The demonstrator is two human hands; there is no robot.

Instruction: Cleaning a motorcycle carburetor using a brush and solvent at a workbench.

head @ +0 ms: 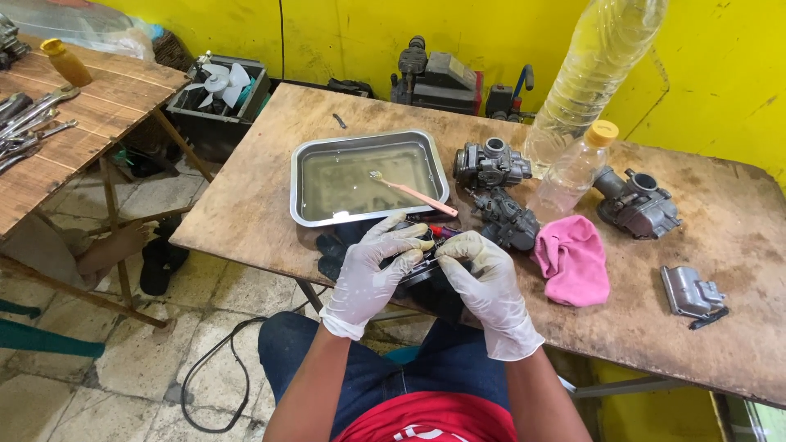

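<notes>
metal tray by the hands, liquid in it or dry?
Holds liquid: the metal tray shows a murky, reflective pool across its bottom, with a pink toothbrush lying partly in it.

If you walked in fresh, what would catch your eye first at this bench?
Two white-gloved hands, left hand and right hand, hold a dark round part at the table's near edge. Behind them a steel tray of cloudy liquid holds a toothbrush. A pink cloth lies to the right, among grey carburetors.

Two gloved hands, left (372, 274) and right (487, 282). Three carburettors (490, 164) (508, 221) (637, 202), two plastic bottles (598, 74) (573, 172). One metal tray (307, 164), one toothbrush (413, 193), one pink cloth (573, 258).
</notes>
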